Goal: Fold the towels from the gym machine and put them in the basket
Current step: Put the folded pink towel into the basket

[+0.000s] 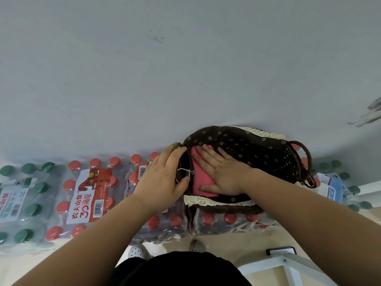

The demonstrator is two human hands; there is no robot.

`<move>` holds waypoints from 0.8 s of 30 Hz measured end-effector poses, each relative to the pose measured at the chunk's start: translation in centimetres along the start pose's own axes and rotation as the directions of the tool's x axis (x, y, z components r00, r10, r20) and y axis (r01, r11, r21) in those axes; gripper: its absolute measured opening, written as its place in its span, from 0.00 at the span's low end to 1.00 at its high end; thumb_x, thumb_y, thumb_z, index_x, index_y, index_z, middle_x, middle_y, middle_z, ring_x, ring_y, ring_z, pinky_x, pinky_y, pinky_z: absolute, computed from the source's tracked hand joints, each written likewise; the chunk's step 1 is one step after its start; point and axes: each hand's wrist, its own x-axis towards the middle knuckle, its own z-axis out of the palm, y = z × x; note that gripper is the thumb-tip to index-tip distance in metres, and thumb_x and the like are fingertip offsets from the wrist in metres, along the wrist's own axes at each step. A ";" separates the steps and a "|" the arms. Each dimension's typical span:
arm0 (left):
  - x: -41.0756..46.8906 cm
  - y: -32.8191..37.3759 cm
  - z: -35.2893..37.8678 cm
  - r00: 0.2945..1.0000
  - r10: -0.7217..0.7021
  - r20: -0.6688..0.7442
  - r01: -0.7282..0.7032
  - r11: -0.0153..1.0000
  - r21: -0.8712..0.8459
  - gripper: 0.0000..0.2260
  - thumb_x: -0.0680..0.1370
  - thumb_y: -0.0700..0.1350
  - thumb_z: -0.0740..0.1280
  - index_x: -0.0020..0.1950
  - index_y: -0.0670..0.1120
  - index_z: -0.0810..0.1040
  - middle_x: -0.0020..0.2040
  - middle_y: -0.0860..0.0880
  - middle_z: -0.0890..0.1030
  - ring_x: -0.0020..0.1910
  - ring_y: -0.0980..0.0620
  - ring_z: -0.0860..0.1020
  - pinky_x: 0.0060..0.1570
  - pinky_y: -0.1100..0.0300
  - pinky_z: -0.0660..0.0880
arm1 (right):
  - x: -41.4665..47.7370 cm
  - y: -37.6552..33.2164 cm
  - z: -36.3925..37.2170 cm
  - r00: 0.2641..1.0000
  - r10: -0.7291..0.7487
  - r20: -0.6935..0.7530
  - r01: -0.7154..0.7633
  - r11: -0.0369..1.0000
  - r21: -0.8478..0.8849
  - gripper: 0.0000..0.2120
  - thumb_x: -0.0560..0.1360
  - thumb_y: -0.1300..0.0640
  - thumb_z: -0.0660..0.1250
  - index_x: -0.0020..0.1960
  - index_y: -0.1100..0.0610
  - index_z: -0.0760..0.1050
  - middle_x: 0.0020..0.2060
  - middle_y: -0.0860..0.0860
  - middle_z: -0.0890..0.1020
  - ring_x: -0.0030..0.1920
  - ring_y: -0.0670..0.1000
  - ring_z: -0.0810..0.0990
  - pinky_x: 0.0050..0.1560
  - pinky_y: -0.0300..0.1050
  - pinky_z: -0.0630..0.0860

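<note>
**Spotter:** Your right hand point(220, 172) lies flat on the folded pink towel point(200, 177), fingers straight and slightly spread, pressing and not gripping. The towel is inside the basket point(233, 208), tucked against its left wall.

**Checker:** And your left hand point(165, 176) is curled round that same left rim, thumb beside a white loop point(182, 172). I can't quite tell whether your fingertips hook inside the liner point(257, 149) or only over the edge.

**Spotter:** Here's what worries me. The basket stands on the shrink-wrapped bottle packs point(88, 195), which is a lumpy, slippery base. All your pressure is at one end, so a harder push could rock it or slide it off the caps.

**Checker:** That's likely why you're bracing it. Let go of the rim first and the basket may shift under your pressing palm.

**Spotter:** Also watch the fold. If you drag your flat hand out sideways, the top layer could follow and open up. Lifting straight up looks safer.

**Checker:** And that loop sits right by your thumb, so it could snag as you pull away and tug the liner.
</note>
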 end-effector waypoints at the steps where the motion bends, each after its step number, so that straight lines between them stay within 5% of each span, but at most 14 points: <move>1: 0.0 0.0 -0.1 1.000 0.005 0.001 -0.005 1.000 0.011 0.32 0.77 0.54 0.66 0.77 0.50 0.58 0.77 0.47 0.62 0.72 0.44 0.67 0.69 0.49 0.68 | -0.2 -0.1 -0.2 0.999 -0.007 -0.032 0.006 1.000 -0.020 0.46 0.75 0.25 0.43 0.79 0.52 0.30 0.78 0.52 0.30 0.77 0.52 0.28 0.78 0.59 0.38; 9: -0.7 -0.4 -1.4 0.999 0.043 0.005 -0.043 0.998 0.045 0.33 0.77 0.66 0.56 0.79 0.57 0.50 0.77 0.49 0.59 0.72 0.44 0.66 0.69 0.46 0.68 | -2.3 -1.6 -4.7 0.991 0.020 -0.132 -0.022 1.000 -0.008 0.42 0.75 0.30 0.34 0.82 0.52 0.45 0.81 0.49 0.45 0.80 0.48 0.42 0.80 0.51 0.46; 11: -1.0 -1.1 -2.1 0.999 0.044 0.008 -0.045 0.998 0.038 0.33 0.78 0.66 0.55 0.79 0.58 0.48 0.78 0.48 0.59 0.73 0.44 0.65 0.70 0.46 0.67 | -2.6 -2.4 -6.1 0.963 0.081 -0.257 -0.067 0.996 0.063 0.43 0.75 0.30 0.32 0.81 0.53 0.53 0.81 0.50 0.54 0.80 0.49 0.51 0.79 0.52 0.54; 14: -1.8 -3.1 -3.6 0.999 0.022 -0.025 -0.021 0.999 0.039 0.32 0.79 0.65 0.56 0.79 0.58 0.49 0.78 0.48 0.58 0.74 0.45 0.63 0.71 0.45 0.65 | -2.3 -4.2 -8.2 0.842 0.179 -0.509 -0.110 0.980 0.163 0.36 0.80 0.35 0.42 0.78 0.55 0.63 0.77 0.54 0.65 0.78 0.54 0.61 0.75 0.56 0.62; 17: -3.7 -6.4 -5.6 0.997 -0.049 -0.056 0.053 0.996 0.068 0.32 0.79 0.63 0.60 0.79 0.56 0.52 0.79 0.48 0.56 0.75 0.45 0.61 0.71 0.45 0.65 | -0.6 -8.7 -10.3 0.778 0.179 -0.602 -0.106 0.982 0.155 0.32 0.81 0.37 0.46 0.77 0.54 0.64 0.78 0.54 0.63 0.80 0.54 0.55 0.78 0.56 0.55; 24: -12.5 -19.1 -12.1 0.963 -0.238 -0.124 0.255 0.956 0.142 0.32 0.75 0.62 0.64 0.76 0.53 0.63 0.77 0.44 0.61 0.72 0.39 0.66 0.68 0.42 0.67 | 8.3 -23.2 -11.2 0.831 0.164 -0.531 -0.107 0.985 0.137 0.32 0.80 0.34 0.47 0.78 0.49 0.61 0.80 0.53 0.56 0.81 0.55 0.48 0.79 0.60 0.49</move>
